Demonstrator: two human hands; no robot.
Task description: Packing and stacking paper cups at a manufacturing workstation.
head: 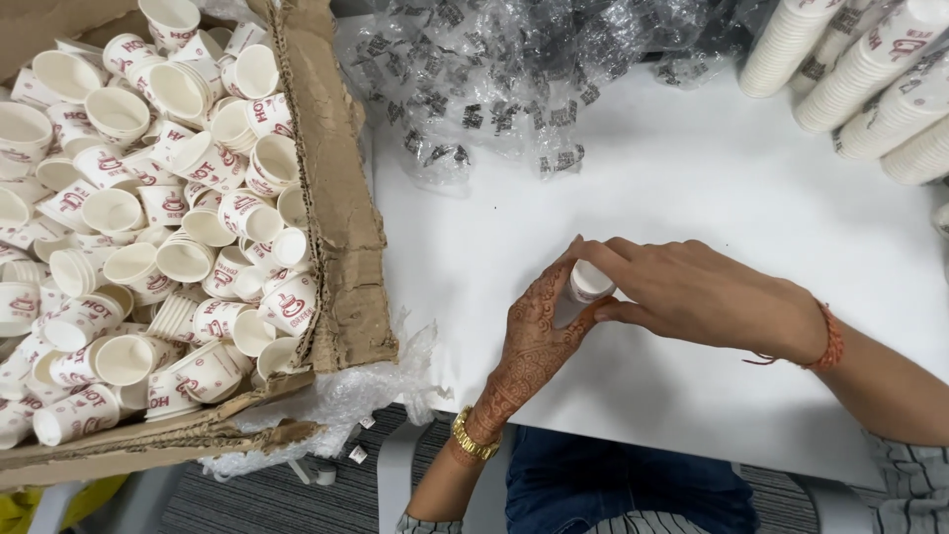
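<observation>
Two hands meet over one small paper cup (589,282) in the head view, the only view we have. We hold it near the middle of the white table (692,168), just above the near edge. Our left hand (534,341), patterned with henna and wearing a gold bracelet, comes up from below, its thumb and fingertips touching the cup's side. Our right hand (692,292), with an orange thread at the wrist, reaches in from the right, its grip narrow, fingers pinched around the cup's upper part. Both grips are closed on the cup; whether it is one cup or a few nested together we cannot tell.

We judge the cup very light, thin-walled and easily crushed, so a gentle pinch low on the wall or at the stiffer rolled rim suits it best.

To the left, a torn cardboard box (341,198) holds a jumble of loose cups (148,218), white with red print. Crumpled clear plastic wrap (494,79) lies at the table's far side, and long stacked cups (870,69) lie in the far right corner.
</observation>
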